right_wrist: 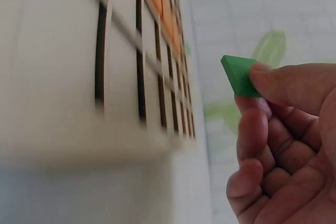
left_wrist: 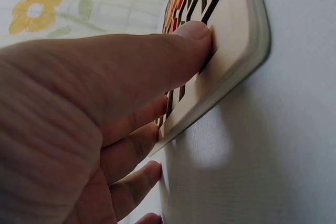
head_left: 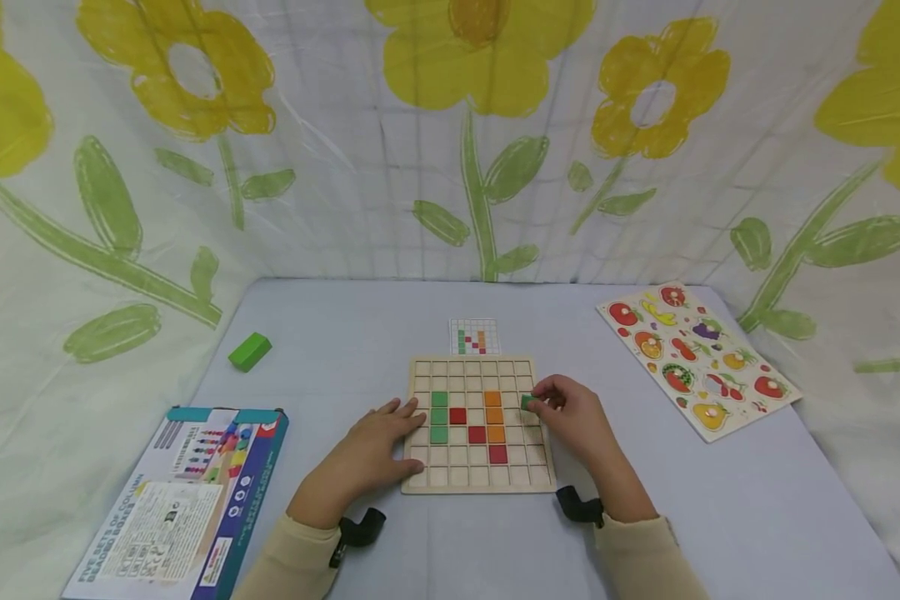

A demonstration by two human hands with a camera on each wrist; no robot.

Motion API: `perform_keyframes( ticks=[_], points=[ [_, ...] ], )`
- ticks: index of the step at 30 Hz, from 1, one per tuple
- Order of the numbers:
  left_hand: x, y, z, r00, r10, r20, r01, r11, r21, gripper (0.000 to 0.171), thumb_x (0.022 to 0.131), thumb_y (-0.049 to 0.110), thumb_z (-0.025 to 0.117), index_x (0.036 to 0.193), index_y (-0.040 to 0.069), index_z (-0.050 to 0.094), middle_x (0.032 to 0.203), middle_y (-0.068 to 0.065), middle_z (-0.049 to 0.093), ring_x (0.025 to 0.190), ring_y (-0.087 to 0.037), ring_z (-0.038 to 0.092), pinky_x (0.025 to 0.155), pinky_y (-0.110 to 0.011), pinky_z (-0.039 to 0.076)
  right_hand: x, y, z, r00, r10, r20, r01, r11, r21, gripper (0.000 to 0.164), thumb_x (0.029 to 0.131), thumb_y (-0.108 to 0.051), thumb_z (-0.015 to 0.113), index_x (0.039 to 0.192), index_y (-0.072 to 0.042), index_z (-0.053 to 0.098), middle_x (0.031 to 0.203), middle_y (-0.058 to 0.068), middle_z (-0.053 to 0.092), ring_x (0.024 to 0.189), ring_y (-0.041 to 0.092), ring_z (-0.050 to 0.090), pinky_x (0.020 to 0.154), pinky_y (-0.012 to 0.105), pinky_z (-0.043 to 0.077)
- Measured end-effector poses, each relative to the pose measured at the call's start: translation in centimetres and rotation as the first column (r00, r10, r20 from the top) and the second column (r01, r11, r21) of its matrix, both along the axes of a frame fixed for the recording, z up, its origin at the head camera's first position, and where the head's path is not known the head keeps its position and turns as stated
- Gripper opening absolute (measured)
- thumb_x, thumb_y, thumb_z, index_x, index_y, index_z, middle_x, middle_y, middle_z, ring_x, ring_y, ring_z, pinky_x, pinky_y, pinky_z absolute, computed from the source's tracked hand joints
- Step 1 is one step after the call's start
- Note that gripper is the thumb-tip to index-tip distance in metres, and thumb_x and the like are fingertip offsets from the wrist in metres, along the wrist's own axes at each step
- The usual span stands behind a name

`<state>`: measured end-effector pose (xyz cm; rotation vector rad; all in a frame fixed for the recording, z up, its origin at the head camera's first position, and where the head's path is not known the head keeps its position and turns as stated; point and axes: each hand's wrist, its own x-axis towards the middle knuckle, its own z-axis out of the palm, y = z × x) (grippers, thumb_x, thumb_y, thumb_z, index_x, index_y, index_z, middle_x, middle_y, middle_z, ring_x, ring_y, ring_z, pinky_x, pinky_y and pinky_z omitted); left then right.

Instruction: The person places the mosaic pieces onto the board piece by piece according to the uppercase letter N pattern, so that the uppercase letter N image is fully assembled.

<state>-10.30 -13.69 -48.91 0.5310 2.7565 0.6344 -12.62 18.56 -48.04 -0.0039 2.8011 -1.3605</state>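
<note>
A wooden grid board [head_left: 457,477] lies in front of me. On it sit a column of three green tiles [head_left: 438,417], a column of three orange tiles [head_left: 494,416] and three red tiles [head_left: 477,435] stepping down diagonally. My left hand [head_left: 378,446] rests on the board's left edge, fingers spread; its thumb [left_wrist: 191,32] lies on the lower left rim in the left wrist view. Between thumb and fingertips my right hand [head_left: 573,417] pinches a green square tile [right_wrist: 239,74], held over the board's right side. Behind the board lies a small pattern card [head_left: 475,337] with coloured squares.
A green block [head_left: 250,352] lies at the back left. The boxed game set [head_left: 187,500] is at the front left. On the right, a fruit puzzle board [head_left: 697,358] lies at an angle. A flower-printed cloth [head_left: 330,200] hangs behind the table.
</note>
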Motion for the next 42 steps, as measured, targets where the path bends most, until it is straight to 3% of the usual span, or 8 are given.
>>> perform_keyframes(
  ticks=[8, 13, 19, 28, 35, 42],
  points=[
    [-0.1, -0.1, 0.1, 1.000, 0.000, -0.001, 0.000, 1.000, -0.007, 0.073, 0.082, 0.039, 0.082, 0.146, 0.018, 0.055, 0.161, 0.001, 0.037, 0.151, -0.029, 0.026, 0.121, -0.055, 0.026, 1.1, -5.6, -0.2, 0.983, 0.185, -0.018, -0.186, 0.978, -0.100, 0.010, 0.092, -0.016, 0.075, 0.096, -0.022, 0.067, 0.087, -0.008, 0.068, 0.079, 0.014, 0.064, 0.070, 0.030, 0.056],
    [-0.1, -0.1, 0.2, 1.000, -0.012, -0.007, 0.012, 1.000, -0.013, 0.073, 0.083, 0.040, 0.082, 0.146, 0.018, 0.055, 0.160, 0.001, 0.037, 0.151, -0.029, 0.027, 0.120, -0.055, 0.026, 1.6, -8.4, -0.3, 0.951, 0.308, -0.024, -0.309, 0.949, -0.065, 0.007, 0.093, -0.017, 0.073, 0.096, -0.020, 0.069, 0.088, -0.010, 0.068, 0.078, 0.009, 0.064, 0.070, 0.027, 0.056],
    [0.0, -0.1, 0.4, 1.000, -0.011, -0.005, 0.011, 1.000, 0.008, 0.072, 0.082, 0.040, 0.082, 0.146, 0.017, 0.056, 0.160, 0.000, 0.038, 0.151, -0.030, 0.027, 0.120, -0.056, 0.026, 2.1, -10.2, -0.7, 0.914, 0.403, -0.042, -0.402, 0.915, 0.036, 0.007, 0.092, -0.013, 0.073, 0.094, -0.017, 0.068, 0.086, -0.012, 0.065, 0.076, 0.005, 0.060, 0.070, 0.023, 0.054],
    [0.0, -0.1, 0.2, 1.000, -0.006, -0.014, 0.006, 1.000, 0.006, 0.072, 0.082, 0.041, 0.082, 0.146, 0.019, 0.056, 0.159, 0.001, 0.039, 0.151, -0.029, 0.028, 0.120, -0.055, 0.027, 2.5, -10.9, -1.1, 0.906, 0.423, 0.003, -0.419, 0.898, 0.135, 0.008, 0.093, -0.018, 0.074, 0.091, -0.023, 0.068, 0.082, -0.014, 0.062, 0.073, 0.007, 0.057, 0.063, 0.023, 0.050],
    [0.1, -0.2, 0.1, 1.000, -0.021, -0.013, 0.021, 1.000, 0.017, 0.071, 0.083, 0.041, 0.081, 0.145, 0.018, 0.056, 0.160, 0.000, 0.038, 0.151, -0.029, 0.028, 0.120, -0.057, 0.026, 2.5, -10.8, -1.1, 0.892, 0.452, 0.013, -0.446, 0.875, 0.190, 0.005, 0.092, -0.018, 0.074, 0.091, -0.022, 0.071, 0.088, -0.015, 0.063, 0.081, 0.006, 0.058, 0.076, 0.026, 0.053],
    [0.1, -0.3, 0.2, 1.000, -0.024, -0.006, 0.025, 1.000, 0.019, 0.071, 0.084, 0.040, 0.081, 0.146, 0.018, 0.056, 0.160, 0.000, 0.037, 0.151, -0.029, 0.027, 0.120, -0.057, 0.026, 2.6, -11.0, -1.2, 0.885, 0.465, -0.035, -0.437, 0.854, 0.281, 0.003, 0.090, -0.017, 0.076, 0.090, -0.019, 0.074, 0.087, -0.013, 0.063, 0.082, 0.005, 0.057, 0.078, 0.027, 0.054]
  ],
)
